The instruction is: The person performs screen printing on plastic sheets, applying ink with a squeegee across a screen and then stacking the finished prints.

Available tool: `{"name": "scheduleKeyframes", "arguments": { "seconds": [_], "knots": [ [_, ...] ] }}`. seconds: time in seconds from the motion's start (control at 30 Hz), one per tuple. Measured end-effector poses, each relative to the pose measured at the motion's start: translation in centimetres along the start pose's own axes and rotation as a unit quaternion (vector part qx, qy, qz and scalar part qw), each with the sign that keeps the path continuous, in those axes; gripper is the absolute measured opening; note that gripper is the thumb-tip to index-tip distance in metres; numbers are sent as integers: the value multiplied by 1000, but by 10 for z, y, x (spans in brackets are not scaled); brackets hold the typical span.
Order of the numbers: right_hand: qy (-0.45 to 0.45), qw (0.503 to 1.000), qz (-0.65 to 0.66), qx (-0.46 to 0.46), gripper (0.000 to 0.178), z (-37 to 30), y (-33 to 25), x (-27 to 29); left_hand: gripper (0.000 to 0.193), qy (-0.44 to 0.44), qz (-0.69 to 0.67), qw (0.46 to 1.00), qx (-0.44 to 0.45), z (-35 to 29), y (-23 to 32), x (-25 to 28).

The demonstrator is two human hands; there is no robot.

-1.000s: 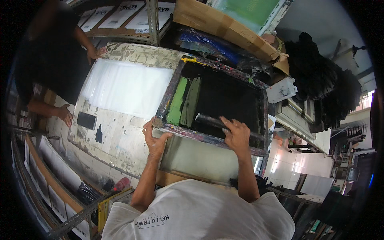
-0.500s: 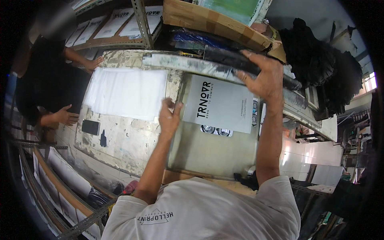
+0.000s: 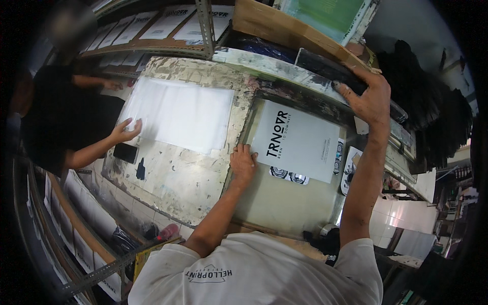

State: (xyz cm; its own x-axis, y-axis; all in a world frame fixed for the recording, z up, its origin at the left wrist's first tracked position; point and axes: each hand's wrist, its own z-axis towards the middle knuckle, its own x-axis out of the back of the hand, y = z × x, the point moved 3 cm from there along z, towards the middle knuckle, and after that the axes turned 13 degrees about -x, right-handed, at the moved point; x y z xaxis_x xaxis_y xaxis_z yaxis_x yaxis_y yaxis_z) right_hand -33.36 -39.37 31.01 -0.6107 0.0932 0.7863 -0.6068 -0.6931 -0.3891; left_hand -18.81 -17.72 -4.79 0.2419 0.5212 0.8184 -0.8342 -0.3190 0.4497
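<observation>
A pale sheet with black print [image 3: 300, 140] lies on the grey-green printing bed [image 3: 254, 208], partly over a sheet with round dark motifs [image 3: 288, 176]. At its near left corner my left hand [image 3: 244, 161] is closed, fingers curled against the edge; the fingertips are partly hidden. Beyond the sheet, a paint-smeared screen frame [image 3: 277, 63] is raised along the far side of the bed. My right hand [image 3: 368, 96] grips that frame, its thumb on the near face and fingers over the top. A black squeegee-like bar [image 3: 325, 68] rests along the frame beside this hand.
White sheets [image 3: 178, 112] lie on the worn table to the left, near a phone [image 3: 125, 152]. A co-worker's hand [image 3: 127, 131] is at their left edge. Racks of printed sheets [image 3: 168, 23] stand behind, others at lower left. A cardboard box [image 3: 295, 30] stands behind the frame.
My left hand has come down to the sheet's near left corner and closed. My right hand stays on the frame. The co-worker's one hand left the table; the other reached the white sheets.
</observation>
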Motion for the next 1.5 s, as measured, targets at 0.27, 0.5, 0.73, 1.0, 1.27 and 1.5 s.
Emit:
{"name": "scheduleKeyframes", "arguments": {
  "seconds": [0.27, 0.5, 0.73, 1.0, 1.27, 1.5],
  "knots": [
    [-8, 999, -38, -24, 49, 3, -1, 2, 13, 32, -44, 998, 8, 8, -5, -5],
    [-3, 999, -39, -14, 48, 6, 1, 3, 9, 49, -224, 967, 109, 30, 6, 23],
    [2, 998, -56, -19, 47, 12, 7, 1, 2, 182, -238, 950, 89, 32, -65, 71],
    [19, 998, -53, -28, 49, 8, 9, 2, 24, 294, 68, 940, 160, 1, -168, 175],
    [12, 996, -78, -34, 48, 13, 27, -4, 36, 191, -500, 843, -56, 55, 39, 213],
    [-1, 997, -60, -41, 51, 20, 50, -12, 59, -50, -916, 240, -318, 52, 260, 301]
  ]
}}
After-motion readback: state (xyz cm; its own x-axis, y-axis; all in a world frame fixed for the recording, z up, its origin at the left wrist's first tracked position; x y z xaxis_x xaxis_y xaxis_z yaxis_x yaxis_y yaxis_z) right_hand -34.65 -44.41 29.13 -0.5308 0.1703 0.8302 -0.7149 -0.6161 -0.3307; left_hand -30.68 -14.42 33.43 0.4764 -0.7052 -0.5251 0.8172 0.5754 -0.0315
